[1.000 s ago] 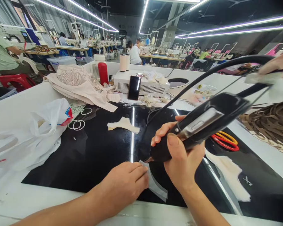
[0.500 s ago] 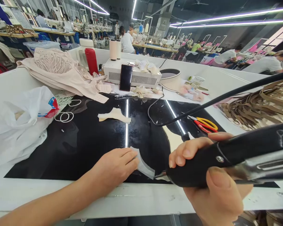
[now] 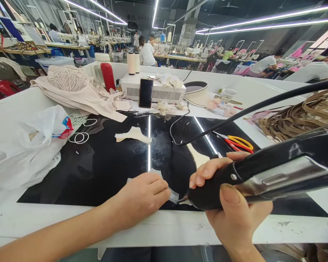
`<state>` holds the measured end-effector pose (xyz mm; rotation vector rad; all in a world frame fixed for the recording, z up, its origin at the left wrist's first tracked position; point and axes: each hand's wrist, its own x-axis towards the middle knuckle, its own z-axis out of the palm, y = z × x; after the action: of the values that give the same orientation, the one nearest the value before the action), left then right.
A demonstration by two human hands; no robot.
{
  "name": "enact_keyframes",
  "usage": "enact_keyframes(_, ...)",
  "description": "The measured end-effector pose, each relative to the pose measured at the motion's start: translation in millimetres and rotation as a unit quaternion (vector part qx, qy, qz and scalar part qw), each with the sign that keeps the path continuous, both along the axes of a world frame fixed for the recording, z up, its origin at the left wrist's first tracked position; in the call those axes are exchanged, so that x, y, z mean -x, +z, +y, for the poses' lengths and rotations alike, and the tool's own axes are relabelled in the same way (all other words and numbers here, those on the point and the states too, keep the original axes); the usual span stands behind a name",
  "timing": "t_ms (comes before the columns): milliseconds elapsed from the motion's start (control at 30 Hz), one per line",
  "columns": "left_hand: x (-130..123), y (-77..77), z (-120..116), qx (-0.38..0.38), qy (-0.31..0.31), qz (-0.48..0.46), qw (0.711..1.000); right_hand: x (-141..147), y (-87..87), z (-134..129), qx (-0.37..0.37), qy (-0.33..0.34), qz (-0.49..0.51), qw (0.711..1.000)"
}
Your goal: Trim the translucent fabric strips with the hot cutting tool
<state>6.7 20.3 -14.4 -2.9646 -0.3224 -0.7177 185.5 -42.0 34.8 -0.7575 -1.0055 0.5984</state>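
Note:
My right hand (image 3: 232, 200) is wrapped around a black corded hand tool (image 3: 273, 163) with a silver lever along its side. The tool's thin metal tip (image 3: 183, 200) points left and meets the right end of a curved, pale grey translucent fabric piece (image 3: 174, 195). My left hand (image 3: 147, 193) is closed over that piece, fingers bent together and pressing it to the shiny black mat (image 3: 93, 174); most of the piece is hidden below the hand. Another cream cut piece (image 3: 133, 135) lies farther back on the mat, and a second cream piece (image 3: 198, 156) sits behind the tool.
Red-and-yellow-handled pliers (image 3: 239, 142) lie right of the cream piece. The black cable (image 3: 251, 112) arches over the mat. A phone (image 3: 145, 93) leans on a vented white box (image 3: 125, 85). A plastic bag (image 3: 30, 145) and beige garments (image 3: 84, 96) are left; brown straps (image 3: 303, 112) are right.
My left hand has shifted slightly right over the grey piece, covering more of it. My right hand and the tool are a little farther left, the tip staying at the piece's end.

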Motion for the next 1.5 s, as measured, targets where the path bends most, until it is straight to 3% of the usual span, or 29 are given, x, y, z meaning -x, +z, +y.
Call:
enact_keyframes(133,-12.6,2.3,-2.5,-0.028,-0.032,0.035,0.998,-1.1,-0.3,-1.1,0.004,0.003,0.0,1.0)
enact_keyframes(400,-24.1,-12.0,-1.6,-0.026,-0.028,0.051,0.998,-1.7,-2.1,-1.3,-0.003,0.015,0.008,1.0)
enact_keyframes(667,-20.3,-11.1,-2.1,0.12,-0.004,0.013,0.993,-1.8,-3.8,-2.9,0.004,0.019,0.005,1.0)
enact_keyframes(800,-20.7,-10.3,-1.5,0.153,0.001,0.014,0.988,-2.0,-4.4,-3.0,0.002,0.024,0.004,1.0)
enact_keyframes(900,-22.9,-11.4,-1.7,0.133,0.004,0.037,0.99,-4.0,-6.2,-3.8,0.01,0.021,-0.004,1.0)
enact_keyframes(1067,-26.7,-13.4,-2.1,0.036,-0.007,0.078,0.996,-4.1,-7.5,-5.2,0.053,0.005,0.002,0.999)
enact_keyframes(1233,-28.5,-12.7,-5.7,-0.037,0.002,0.058,0.998,-4.6,-7.9,-6.2,0.058,0.001,0.005,0.998)
enact_keyframes(1500,-28.9,-20.3,-5.4,-0.044,0.01,0.01,0.999,-9.2,-10.6,-4.8,0.044,0.007,-0.01,0.999)
